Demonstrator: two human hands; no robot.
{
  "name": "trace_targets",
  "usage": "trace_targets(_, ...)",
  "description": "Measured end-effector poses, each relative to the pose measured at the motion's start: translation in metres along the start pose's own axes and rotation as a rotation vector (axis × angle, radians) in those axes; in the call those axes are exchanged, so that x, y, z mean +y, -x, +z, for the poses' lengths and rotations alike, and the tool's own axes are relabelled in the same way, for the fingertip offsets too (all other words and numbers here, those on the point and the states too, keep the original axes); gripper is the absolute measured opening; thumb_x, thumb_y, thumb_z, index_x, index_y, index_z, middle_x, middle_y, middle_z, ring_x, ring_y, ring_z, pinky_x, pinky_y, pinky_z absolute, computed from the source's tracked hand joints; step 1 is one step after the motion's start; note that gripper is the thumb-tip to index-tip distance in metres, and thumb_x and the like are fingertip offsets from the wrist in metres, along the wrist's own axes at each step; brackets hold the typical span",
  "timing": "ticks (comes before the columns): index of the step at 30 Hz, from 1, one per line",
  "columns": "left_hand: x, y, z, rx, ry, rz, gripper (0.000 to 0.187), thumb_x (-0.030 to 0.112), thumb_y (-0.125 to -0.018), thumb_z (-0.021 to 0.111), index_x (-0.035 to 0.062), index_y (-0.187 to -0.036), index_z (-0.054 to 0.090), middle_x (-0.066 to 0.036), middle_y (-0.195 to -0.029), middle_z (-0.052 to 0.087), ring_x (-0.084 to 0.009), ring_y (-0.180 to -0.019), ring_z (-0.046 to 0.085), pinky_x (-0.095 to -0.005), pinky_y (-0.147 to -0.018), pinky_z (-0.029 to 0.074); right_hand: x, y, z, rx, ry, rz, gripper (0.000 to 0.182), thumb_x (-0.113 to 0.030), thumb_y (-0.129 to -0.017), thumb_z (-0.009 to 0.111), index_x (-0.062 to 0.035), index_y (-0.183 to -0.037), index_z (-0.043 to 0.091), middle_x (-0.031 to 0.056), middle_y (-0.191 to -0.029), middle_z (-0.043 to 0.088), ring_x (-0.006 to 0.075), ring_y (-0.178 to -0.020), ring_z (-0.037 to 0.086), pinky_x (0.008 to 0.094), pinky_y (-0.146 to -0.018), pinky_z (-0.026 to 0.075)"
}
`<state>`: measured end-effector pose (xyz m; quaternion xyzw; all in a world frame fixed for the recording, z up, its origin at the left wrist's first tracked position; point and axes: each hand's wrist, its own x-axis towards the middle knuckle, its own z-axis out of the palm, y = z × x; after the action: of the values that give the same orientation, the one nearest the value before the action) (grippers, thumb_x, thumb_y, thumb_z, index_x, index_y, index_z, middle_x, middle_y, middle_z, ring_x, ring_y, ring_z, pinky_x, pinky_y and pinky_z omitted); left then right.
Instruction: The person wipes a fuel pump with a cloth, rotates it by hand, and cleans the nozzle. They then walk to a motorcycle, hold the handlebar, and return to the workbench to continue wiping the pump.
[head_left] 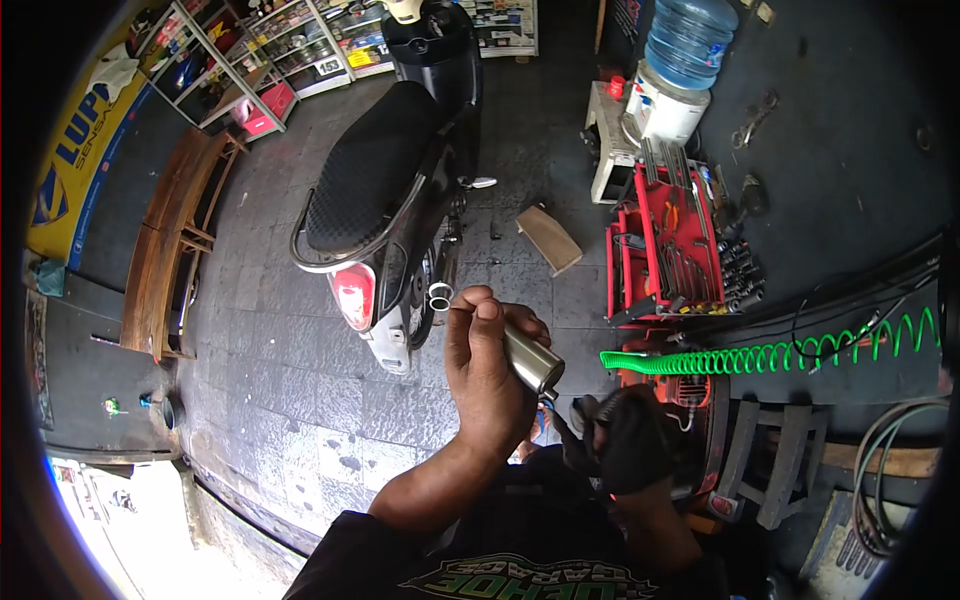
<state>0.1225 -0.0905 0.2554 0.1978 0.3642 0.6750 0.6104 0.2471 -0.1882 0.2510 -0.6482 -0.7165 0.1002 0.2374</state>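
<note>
My left hand (487,355) is raised in front of my chest, fingers closed around a silvery metal cylinder (534,362). One end of the cylinder sticks out below the palm, with a small nub on it. Just past the thumb and index fingertips shows a shiny metal ring (440,297), overlapping the scooter's side in this view. Lower and to the right, my right hand (632,440) looks dark, as if gloved, and is curled close to my body beside a dark grey object (580,418). I cannot tell what it grips.
Ahead stands a scooter (375,165), its tail light towards me. A wooden block (550,240) lies on the tiled floor. To the right are a red tool cart (650,235), a green coiled hose (760,355) and a water dispenser (668,110). A wooden bench (180,200) lines the left wall.
</note>
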Motion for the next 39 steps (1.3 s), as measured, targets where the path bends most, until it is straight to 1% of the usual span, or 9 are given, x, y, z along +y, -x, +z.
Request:
trace_targets(7, -0.008, 0.017, -0.010, -0.267, -0.239, 0.458, 0.028, 0.020, -0.100, 0.051, 0.0098, -0.121, 0.035, -0.012, -0.073, 0.060, -0.0166, -0.064, 0.056, -0.0294, -0.060, 0.047, -0.027, -0.009, 0.004, 0.012, -0.455, 0.090, 0.011, -0.005, -0.084, 0.059, -0.0022, -0.093, 0.054, 0.0149, -0.089, 0.057, 0.0334, -0.075, 0.060, 0.0422, -0.063, 0.049)
trace_targets(15, 0.016, 0.018, -0.013, -0.145, -0.221, 0.469, 0.027, 0.029, -0.100, 0.050, 0.0098, -0.119, 0.042, -0.007, -0.074, 0.054, -0.0149, -0.067, 0.052, -0.0281, -0.058, 0.046, -0.028, -0.004, -0.001, -0.049, -0.647, 0.010, 0.026, -0.003, -0.079, 0.070, -0.0027, -0.101, 0.057, 0.0122, -0.085, 0.065, 0.0243, -0.074, 0.067, 0.0302, -0.064, 0.052)
trace_targets(20, 0.034, 0.014, -0.018, -0.076, -0.170, 0.467, 0.021, 0.028, -0.100, 0.050, 0.0103, -0.112, 0.047, -0.004, -0.077, 0.053, -0.0126, -0.069, 0.051, -0.0262, -0.060, 0.046, -0.051, 0.000, -0.062, 0.050, -0.710, -0.440, 0.027, -0.004, -0.075, 0.073, -0.0032, -0.101, 0.067, 0.0073, -0.082, 0.067, 0.0229, -0.068, 0.068, 0.0313, -0.057, 0.054)
trace_targets(23, 0.039, 0.009, -0.025, -0.027, -0.128, 0.471, 0.019, 0.023, -0.101, 0.050, 0.0100, -0.114, 0.046, -0.007, -0.076, 0.055, -0.0152, -0.071, 0.052, -0.0292, -0.062, 0.047, -0.078, 0.001, -0.065, 0.314, -0.584, -0.492, 0.026, -0.012, -0.073, 0.074, -0.0081, -0.098, 0.068, 0.0016, -0.069, 0.064, 0.0195, -0.061, 0.064, 0.0316, -0.055, 0.050)
trace_targets(25, 0.042, 0.010, -0.027, -0.061, -0.119, 0.463, 0.019, 0.024, -0.101, 0.049, 0.0108, -0.115, 0.046, -0.006, -0.078, 0.055, -0.0144, -0.073, 0.052, -0.0285, -0.062, 0.047, -0.091, -0.020, -0.053, 0.947, -0.591, -0.586, 0.008, -0.008, -0.076, 0.071, -0.0060, -0.071, 0.065, -0.0026, -0.057, 0.046, 0.0082, -0.045, 0.043, 0.0216, -0.044, 0.038)
trace_targets(26, 0.043, 0.012, -0.024, -0.045, -0.135, 0.479, 0.019, 0.026, -0.101, 0.049, 0.0112, -0.112, 0.048, -0.004, -0.078, 0.055, -0.0128, -0.072, 0.052, -0.0256, -0.061, 0.046, -0.086, -0.016, -0.060, 0.951, -0.599, -0.588, 0.008, -0.008, -0.076, 0.071, -0.0060, -0.071, 0.065, -0.0026, -0.057, 0.046, 0.0082, -0.045, 0.043, 0.0216, -0.044, 0.038)
trace_targets(28, 0.043, 0.011, -0.026, -0.041, -0.170, 0.508, 0.018, 0.028, -0.100, 0.048, 0.0122, -0.110, 0.051, -0.003, -0.078, 0.054, -0.0114, -0.070, 0.051, -0.0231, -0.060, 0.045, -0.072, -0.002, -0.083, 0.399, -0.762, -0.757, 0.018, -0.012, -0.069, 0.075, -0.0054, -0.083, 0.067, -0.0037, -0.060, 0.043, 0.0086, -0.046, 0.041, 0.0227, -0.043, 0.035)
trace_targets(31, 0.039, 0.010, -0.030, -0.095, -0.193, 0.538, 0.017, 0.025, -0.101, 0.049, 0.0120, -0.112, 0.049, -0.003, -0.077, 0.053, -0.0118, -0.070, 0.051, -0.0244, -0.060, 0.045, -0.088, 0.002, -0.077, 0.654, -0.722, -0.583, 0.020, -0.012, -0.069, 0.075, -0.0056, -0.086, 0.066, -0.0024, -0.063, 0.042, 0.0085, -0.047, 0.042, 0.0235, -0.042, 0.035)
trace_targets(39, 0.023, 0.013, -0.028, -0.138, -0.289, 0.537, 0.042, 0.013, -0.091, 0.063, 0.0074, -0.125, 0.039, -0.005, -0.074, 0.055, -0.0140, -0.068, 0.053, -0.0293, -0.062, 0.046, -0.056, 0.016, -0.085, 0.411, -0.783, -0.813, 0.020, -0.012, -0.077, 0.070, -0.0063, -0.095, 0.066, 0.0037, -0.078, 0.049, 0.0133, -0.053, 0.048, 0.0291, -0.047, 0.042)
